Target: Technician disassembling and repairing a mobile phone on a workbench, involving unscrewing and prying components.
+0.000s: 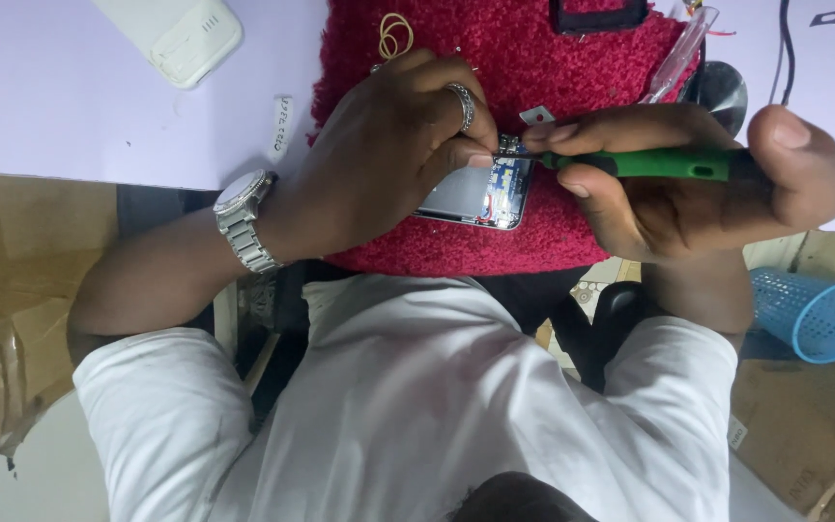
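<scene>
**A:** Head cam, how far in is this?

**B:** Mid-teardown imo. The opened phone [475, 196] sits on the red fuzzy mat [533, 58], back already off, board exposed. Left hand [379, 155] presses down on it, fingertips pinched at the top edge. Right hand [688, 179] is wrapped around a green screwdriver [659, 162], tip at the board.

**A:** Left to do?

**B:** Board's in place, so probably plenty.

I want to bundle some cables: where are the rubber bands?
The yellow rubber bands lie near the top of the head view on the red fuzzy mat, just above the left hand.
</scene>
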